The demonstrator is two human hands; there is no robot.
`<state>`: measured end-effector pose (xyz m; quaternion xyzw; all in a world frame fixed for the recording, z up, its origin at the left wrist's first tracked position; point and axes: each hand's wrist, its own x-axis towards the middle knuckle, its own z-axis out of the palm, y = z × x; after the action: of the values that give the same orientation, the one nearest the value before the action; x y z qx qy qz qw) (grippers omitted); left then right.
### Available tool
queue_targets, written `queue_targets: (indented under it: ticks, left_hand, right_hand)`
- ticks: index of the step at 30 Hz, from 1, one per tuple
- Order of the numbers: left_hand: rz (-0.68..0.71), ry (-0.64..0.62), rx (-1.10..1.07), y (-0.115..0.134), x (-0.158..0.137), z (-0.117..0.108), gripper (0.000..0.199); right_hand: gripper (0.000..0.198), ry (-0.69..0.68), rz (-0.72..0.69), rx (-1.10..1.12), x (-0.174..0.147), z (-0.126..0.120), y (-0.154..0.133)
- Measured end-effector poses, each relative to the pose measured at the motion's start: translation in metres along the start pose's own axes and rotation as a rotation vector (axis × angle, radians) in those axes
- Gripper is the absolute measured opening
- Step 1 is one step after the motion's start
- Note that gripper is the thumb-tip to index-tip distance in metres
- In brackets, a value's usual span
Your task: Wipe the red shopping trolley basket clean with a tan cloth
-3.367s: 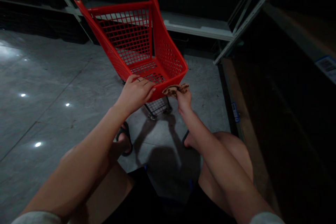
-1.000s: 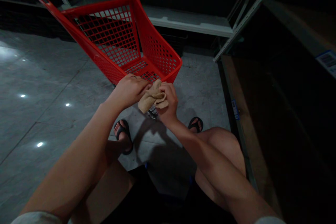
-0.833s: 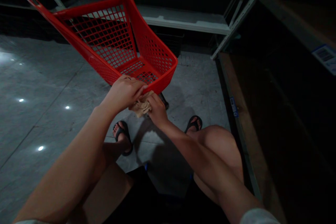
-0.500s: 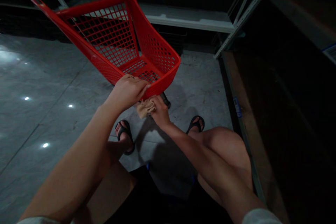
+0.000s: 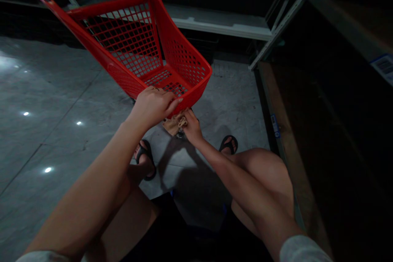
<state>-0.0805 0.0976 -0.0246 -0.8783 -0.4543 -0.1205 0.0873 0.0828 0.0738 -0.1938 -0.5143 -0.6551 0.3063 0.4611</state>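
Note:
A red plastic shopping cart (image 5: 184,47) with lattice walls stands in front of me, its tall handle end at the upper left. My left hand (image 5: 155,106) is closed over the rim at the low near end of the basket. Just below that rim, my right hand (image 5: 193,127) grips a crumpled tan cloth (image 5: 174,125) against the underside of the cart. The fingertips of my right hand are partly hidden by the cloth and basket. A small caster wheel (image 5: 180,134) shows below the cloth.
My feet in black flip-flops (image 5: 229,144) are planted on either side of the cart's near end. White metal shelving (image 5: 221,26) runs behind the cart. A dark shelf with a brown edge (image 5: 285,131) and blue price labels (image 5: 275,125) lines my right. Grey tile floor (image 5: 61,102) stretches left.
My right hand has shifted slightly right with the cloth, which is bunched differently and now uncovers the caster wheel. My left hand stays on the rim, its thumb a little further along it.

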Motion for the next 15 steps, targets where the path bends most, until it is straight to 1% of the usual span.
queue_targets:
  ticks: [2, 3, 4, 6, 8, 10, 12, 14, 15]
  left_hand:
    - [-0.029, -0.006, 0.022, 0.003, 0.002, 0.0, 0.048]
    - [-0.03, -0.013, 0.04, 0.005, 0.004, -0.001, 0.05]
    - [-0.026, -0.02, 0.058, 0.007, 0.005, -0.002, 0.051]
    - [-0.023, -0.031, 0.078, 0.01, 0.007, -0.003, 0.052]
    - [-0.03, -0.038, 0.077, 0.012, 0.008, -0.003, 0.051]
    - [-0.038, -0.043, 0.073, 0.012, 0.008, -0.001, 0.046]
    - [-0.035, -0.035, 0.069, 0.01, 0.006, 0.003, 0.036]
    - [-0.027, -0.009, 0.061, 0.009, 0.004, 0.006, 0.029]
    - [-0.021, 0.004, 0.057, 0.008, 0.003, 0.008, 0.027]
  right_hand:
    - [0.01, 0.045, 0.142, -0.007, 0.003, -0.001, 0.015]
    - [0.011, 0.099, 0.184, -0.013, 0.006, -0.003, 0.018]
    - [0.01, 0.172, 0.199, -0.011, 0.01, -0.006, 0.017]
    - [0.008, 0.325, 0.171, 0.012, 0.021, -0.015, 0.003]
    - [0.01, 0.442, 0.046, 0.043, 0.033, -0.03, -0.025]
    - [0.011, 0.498, -0.162, 0.052, 0.046, -0.046, -0.057]
    - [0.007, 0.527, -0.328, 0.041, 0.055, -0.057, -0.081]
    - [0.006, 0.506, -0.397, 0.027, 0.059, -0.06, -0.087]
    - [0.007, 0.482, -0.39, 0.019, 0.059, -0.057, -0.082]
